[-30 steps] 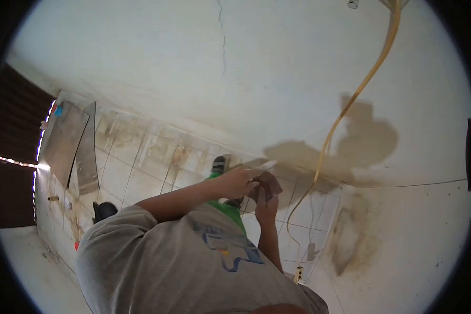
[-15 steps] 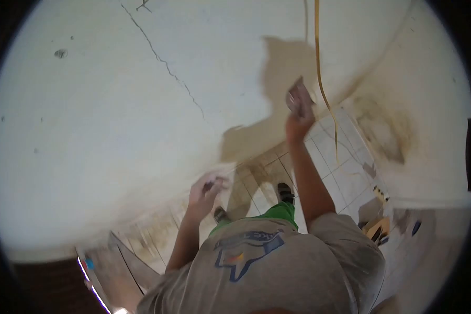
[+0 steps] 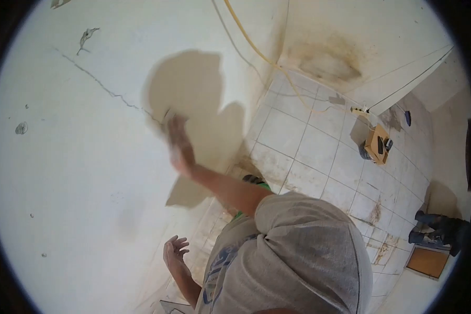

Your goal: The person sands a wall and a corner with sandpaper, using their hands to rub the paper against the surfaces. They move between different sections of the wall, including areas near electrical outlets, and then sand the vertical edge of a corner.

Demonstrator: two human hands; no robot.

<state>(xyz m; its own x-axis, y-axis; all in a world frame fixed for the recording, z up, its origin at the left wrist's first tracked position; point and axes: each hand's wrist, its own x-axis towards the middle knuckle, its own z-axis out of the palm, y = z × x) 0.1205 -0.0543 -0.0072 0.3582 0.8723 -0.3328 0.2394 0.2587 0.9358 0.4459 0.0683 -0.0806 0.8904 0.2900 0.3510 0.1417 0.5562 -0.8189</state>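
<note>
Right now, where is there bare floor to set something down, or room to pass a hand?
The tiles bordered by the yellow cord, cardboard box and grey shirt look bare. A hand could probably pass along the wall between the left hand and right hand. Crowded: the box, with dark items on it.

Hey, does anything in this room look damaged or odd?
Yes. A jagged crack crosses the near wall to the right hand, with a chipped patch beside it. A brown stain, perhaps from damp, darkens the far wall low down.
</note>
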